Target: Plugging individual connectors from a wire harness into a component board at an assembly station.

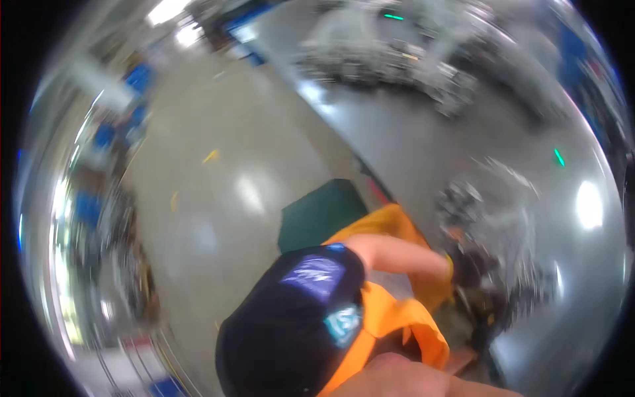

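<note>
Metal part [460, 200]: silvery, blurred, on grey worktop [397, 129], just beyond left hand [471, 266].
Left hand: dark glove, yellow cuff; can't tell if open or gripping (heavy smear).
Right hand: can't make out, grip unclear.
Far pile [383, 63]: more silvery pieces, clear plastic about them.
Apron [380, 311]: orange, over black shirt [278, 337].
Floor [192, 212]: yellow marks [210, 156], left of worktop.

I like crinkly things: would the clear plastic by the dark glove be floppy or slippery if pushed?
The clear plastic would probably be floppy, since it looks thin and crumpled. It might slide, because the grey tabletop looks shiny.
</note>
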Demonstrator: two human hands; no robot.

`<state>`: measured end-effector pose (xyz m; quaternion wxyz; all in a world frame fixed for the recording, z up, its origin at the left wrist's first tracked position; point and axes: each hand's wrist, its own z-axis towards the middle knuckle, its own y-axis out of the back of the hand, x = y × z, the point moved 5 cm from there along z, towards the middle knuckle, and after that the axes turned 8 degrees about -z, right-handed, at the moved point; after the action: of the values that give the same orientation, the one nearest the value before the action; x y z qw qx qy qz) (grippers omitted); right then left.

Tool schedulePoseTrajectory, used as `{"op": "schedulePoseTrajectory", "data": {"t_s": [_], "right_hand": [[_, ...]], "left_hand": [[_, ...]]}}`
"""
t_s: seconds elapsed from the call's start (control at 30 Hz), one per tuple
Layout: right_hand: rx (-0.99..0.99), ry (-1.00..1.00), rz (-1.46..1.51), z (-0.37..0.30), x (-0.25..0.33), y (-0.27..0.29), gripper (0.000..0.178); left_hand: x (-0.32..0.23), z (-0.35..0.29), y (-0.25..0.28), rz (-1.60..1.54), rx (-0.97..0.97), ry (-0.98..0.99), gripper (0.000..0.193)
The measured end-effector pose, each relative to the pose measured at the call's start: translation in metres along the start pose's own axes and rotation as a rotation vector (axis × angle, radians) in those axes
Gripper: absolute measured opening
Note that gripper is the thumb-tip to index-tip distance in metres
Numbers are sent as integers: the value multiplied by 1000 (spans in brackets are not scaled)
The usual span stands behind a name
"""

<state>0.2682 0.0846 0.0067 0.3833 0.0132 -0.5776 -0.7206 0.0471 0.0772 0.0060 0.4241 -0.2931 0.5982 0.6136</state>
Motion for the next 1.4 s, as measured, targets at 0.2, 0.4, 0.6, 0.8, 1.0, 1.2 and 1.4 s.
{"op": "schedulePoseTrajectory", "data": {"t_s": [0.2, 0.4, 0.6, 0.8, 1.0, 1.2, 1.4], "right_hand": [[-66, -151, 8, -25, 42, 9, 39], [242, -789, 541, -46, 86, 37, 38], [50, -284, -98, -7, 123, 22, 25], [194, -219, -355, 11, 135, 19, 22], [213, -359, -104, 6, 132, 21, 27], [-302, -464, 339, -6, 138, 8, 65], [-563, -369, 149, -14, 86, -5, 33]], "left_hand": [[21, -17, -4, 15, 3, -173, 58], [-23, -39, -17, 114, -52, -421, 60], [-11, -31, -11, -46, -13, -469, 57], [2, -27, -22, -111, 23, -397, 51], [-31, -30, 2, 49, 8, -504, 56], [-63, -65, 23, -194, -184, -338, 59], [-40, -83, 41, 432, 209, -516, 54]]}}
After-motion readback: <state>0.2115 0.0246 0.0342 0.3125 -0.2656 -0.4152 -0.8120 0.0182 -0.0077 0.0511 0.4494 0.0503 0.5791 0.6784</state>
